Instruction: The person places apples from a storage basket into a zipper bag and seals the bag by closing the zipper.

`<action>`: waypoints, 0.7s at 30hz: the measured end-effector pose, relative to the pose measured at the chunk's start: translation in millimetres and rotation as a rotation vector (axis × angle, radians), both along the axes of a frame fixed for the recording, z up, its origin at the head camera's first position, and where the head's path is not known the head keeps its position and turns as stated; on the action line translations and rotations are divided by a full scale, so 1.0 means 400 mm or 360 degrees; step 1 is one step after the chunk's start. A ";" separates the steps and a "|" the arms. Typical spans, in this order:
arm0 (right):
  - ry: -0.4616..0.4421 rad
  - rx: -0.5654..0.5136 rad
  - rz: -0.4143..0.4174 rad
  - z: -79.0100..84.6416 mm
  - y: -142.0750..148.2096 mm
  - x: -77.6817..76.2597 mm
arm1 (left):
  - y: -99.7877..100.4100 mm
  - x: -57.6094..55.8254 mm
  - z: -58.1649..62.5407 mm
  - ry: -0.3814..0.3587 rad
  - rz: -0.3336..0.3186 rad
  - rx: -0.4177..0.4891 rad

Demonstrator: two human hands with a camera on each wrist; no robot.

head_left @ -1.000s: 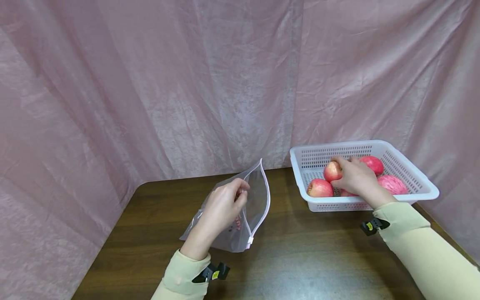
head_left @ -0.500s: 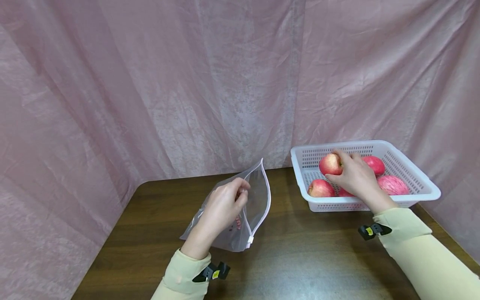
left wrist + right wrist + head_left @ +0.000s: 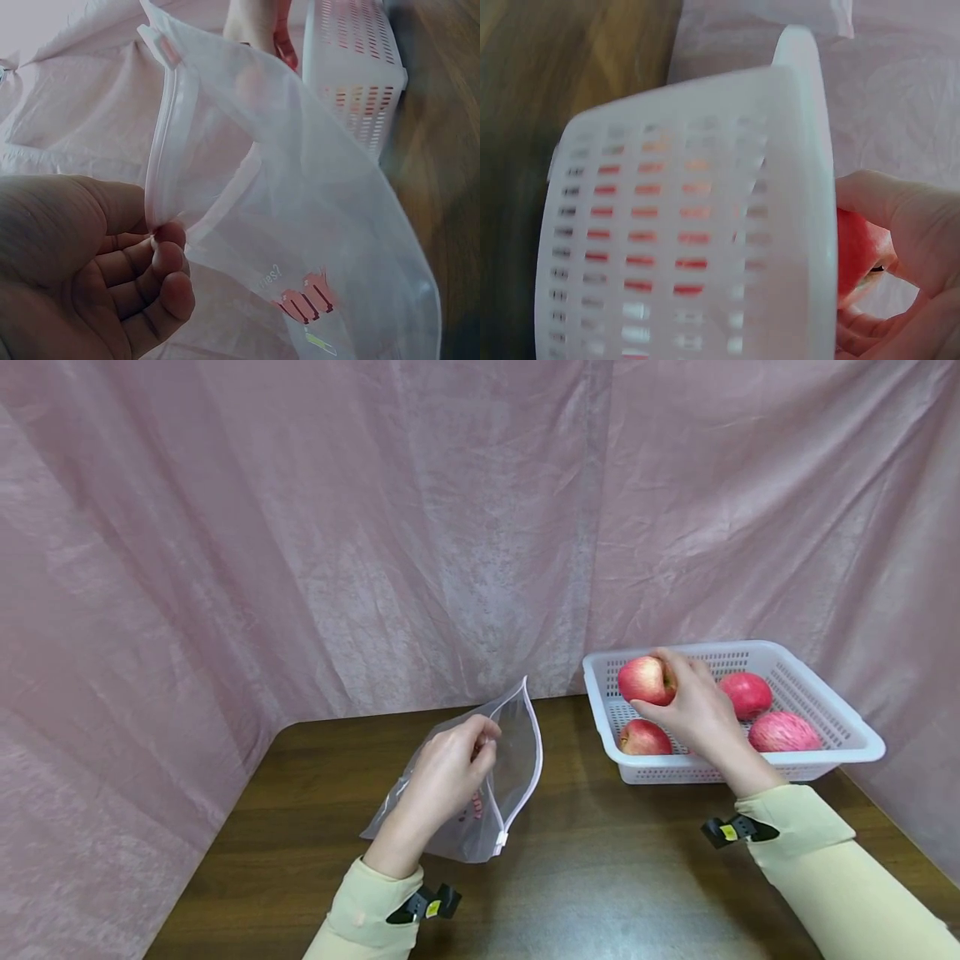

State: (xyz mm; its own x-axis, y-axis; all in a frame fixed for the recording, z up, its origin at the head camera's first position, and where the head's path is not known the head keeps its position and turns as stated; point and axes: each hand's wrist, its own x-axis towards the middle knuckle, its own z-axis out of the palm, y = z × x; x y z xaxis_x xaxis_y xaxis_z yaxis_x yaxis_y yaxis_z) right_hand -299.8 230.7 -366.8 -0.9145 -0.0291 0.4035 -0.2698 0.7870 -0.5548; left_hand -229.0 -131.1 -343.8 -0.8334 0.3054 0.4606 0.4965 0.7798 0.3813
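My left hand [image 3: 448, 768] pinches the rim of a clear zip bag [image 3: 247, 195] between thumb and fingers. The bag's mouth gapes toward the right, with a white slider [image 3: 500, 840] at its near corner and a pink print on its side. Over the left part of a white plastic basket [image 3: 750, 767], my right hand [image 3: 693, 706] grips a red-yellow apple [image 3: 645, 681], raised above the basket floor. Another apple [image 3: 645, 737] lies below it, near the basket's front left. In the right wrist view the basket wall partly hides the held apple [image 3: 859, 255].
A red apple [image 3: 746, 695] and a pink streaked apple [image 3: 784, 732] lie in the basket's right half. The dark wooden table [image 3: 600, 868] carries both bag and basket. Behind it hangs a pink curtain [image 3: 465, 527].
My right hand has lifted the apple from among the others and carried it leftward toward the basket's left wall. The left hand and the bag have stayed put.
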 end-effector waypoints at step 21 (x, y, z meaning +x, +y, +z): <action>0.0089 -0.0247 0.0275 0.017 -0.127 0.052 | -0.003 -0.004 0.003 -0.0021 0.0035 0.0029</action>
State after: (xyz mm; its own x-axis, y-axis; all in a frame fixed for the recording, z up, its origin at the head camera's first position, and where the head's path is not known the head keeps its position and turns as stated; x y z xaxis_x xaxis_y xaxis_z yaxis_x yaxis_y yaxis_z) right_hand -278.9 179.8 -359.8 -0.8774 -0.1171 0.4653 -0.4270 0.6329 -0.6458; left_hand -230.6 -132.4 -342.6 -0.8460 0.2787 0.4546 0.4740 0.7835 0.4018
